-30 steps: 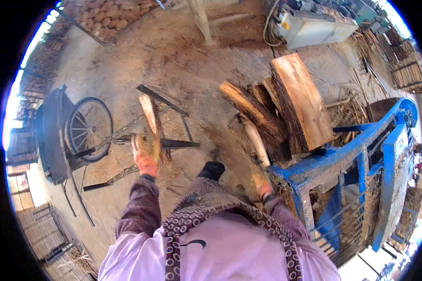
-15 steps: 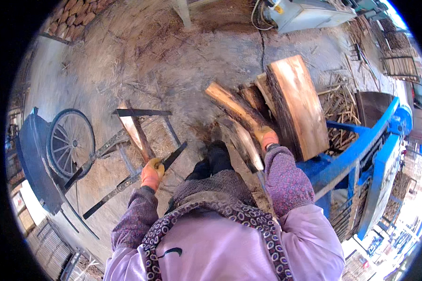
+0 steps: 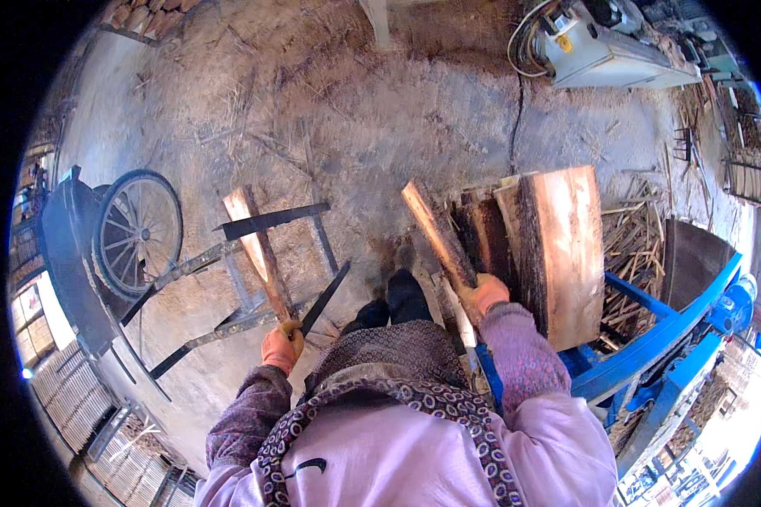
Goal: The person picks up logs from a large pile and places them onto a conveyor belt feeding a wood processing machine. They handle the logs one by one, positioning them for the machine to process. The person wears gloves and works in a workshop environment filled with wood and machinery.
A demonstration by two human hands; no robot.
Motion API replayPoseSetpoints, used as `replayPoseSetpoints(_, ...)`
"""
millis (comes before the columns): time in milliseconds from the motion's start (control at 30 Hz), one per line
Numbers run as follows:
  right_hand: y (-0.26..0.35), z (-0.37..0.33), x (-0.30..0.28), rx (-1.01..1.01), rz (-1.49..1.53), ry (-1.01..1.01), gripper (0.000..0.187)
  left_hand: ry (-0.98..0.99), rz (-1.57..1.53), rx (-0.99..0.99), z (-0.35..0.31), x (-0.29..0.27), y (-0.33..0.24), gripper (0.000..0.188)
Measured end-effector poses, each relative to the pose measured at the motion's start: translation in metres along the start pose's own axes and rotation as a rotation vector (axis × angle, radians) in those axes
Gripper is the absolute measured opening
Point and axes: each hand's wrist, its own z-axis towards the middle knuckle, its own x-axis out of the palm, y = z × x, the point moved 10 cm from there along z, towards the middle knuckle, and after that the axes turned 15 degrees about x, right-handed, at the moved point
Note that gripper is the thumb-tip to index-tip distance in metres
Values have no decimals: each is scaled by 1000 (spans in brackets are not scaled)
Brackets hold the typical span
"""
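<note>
My left hand [image 3: 281,346], in an orange glove, grips the near end of a long split piece of wood [image 3: 257,249] that points away over a black metal frame [image 3: 262,270]. My right hand [image 3: 486,293], also gloved, holds the near end of a second split log [image 3: 438,235] that lies against a stack of thick wood slabs [image 3: 558,245]. The slabs rest on a blue metal machine frame [image 3: 651,355] at my right. My dark shoes [image 3: 397,300] show between the two hands.
A dark cart with a spoked wheel [image 3: 139,230] stands at the left. A grey machine with a black cable [image 3: 600,51] sits at the far right. Thin wood scraps [image 3: 634,241] pile beyond the slabs. The ground is dirt strewn with straw and chips [image 3: 338,110].
My left hand has drawn its piece of wood back toward me over the black frame. My right hand has reached out to the log by the slab stack and taken hold of it.
</note>
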Motion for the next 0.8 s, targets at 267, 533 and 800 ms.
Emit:
replayPoseSetpoints(267,-41,-60,-4,10,-21,-20,79,31,89,74,-6,8,22,26)
replayPoseSetpoints(533,50,7,-33,-443,-385,-24,50,292,-349,-69,17,10,46,28)
replayPoseSetpoints(800,196,28,-107,-337,-158,50,49,59,-492,-162,79,-88,82,31)
